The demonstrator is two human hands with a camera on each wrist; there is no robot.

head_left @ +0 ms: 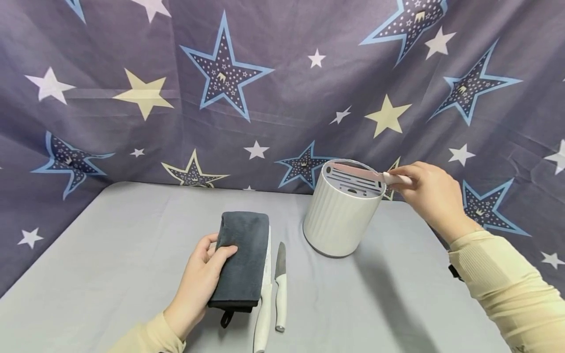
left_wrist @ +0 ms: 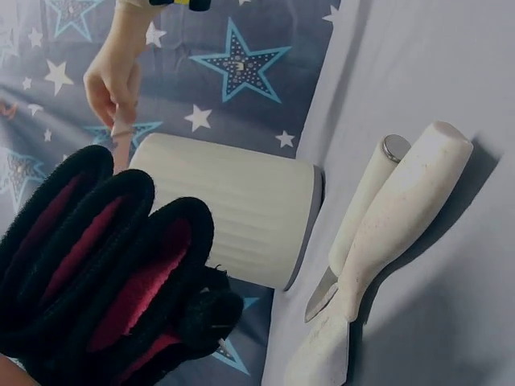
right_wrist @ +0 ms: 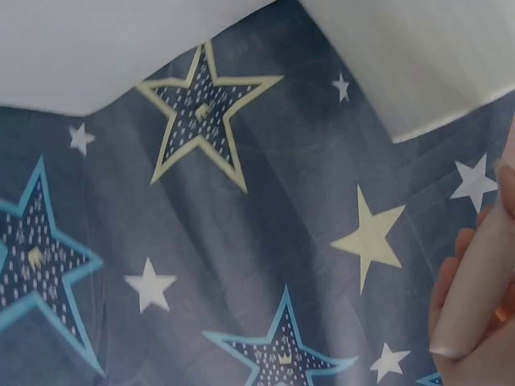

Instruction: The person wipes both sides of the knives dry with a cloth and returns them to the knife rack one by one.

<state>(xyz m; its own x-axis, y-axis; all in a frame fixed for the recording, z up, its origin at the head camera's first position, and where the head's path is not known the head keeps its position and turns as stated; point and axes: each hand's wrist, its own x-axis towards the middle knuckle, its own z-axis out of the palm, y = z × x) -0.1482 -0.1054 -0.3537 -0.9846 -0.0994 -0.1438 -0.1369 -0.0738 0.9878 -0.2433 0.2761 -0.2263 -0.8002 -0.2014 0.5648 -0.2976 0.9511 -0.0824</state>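
My left hand (head_left: 198, 274) grips a folded dark grey cloth (head_left: 243, 260), thumb on top; its folds show red inside in the left wrist view. My right hand (head_left: 434, 193) holds a knife by its pale handle (head_left: 398, 180). Its pinkish blade (head_left: 355, 170) lies level across the top of a white ribbed knife block (head_left: 337, 220); whether it touches the slots I cannot tell. Beside the cloth on the table lie a small knife (head_left: 281, 294) with a grey blade and a larger white-handled knife (head_left: 263, 318), its blade partly hidden by the cloth.
The table (head_left: 110, 255) has a pale grey cover. Behind it hangs a dark curtain (head_left: 287, 98) printed with stars, close to the back of the knife block. Slots of several shapes open in the block's top.
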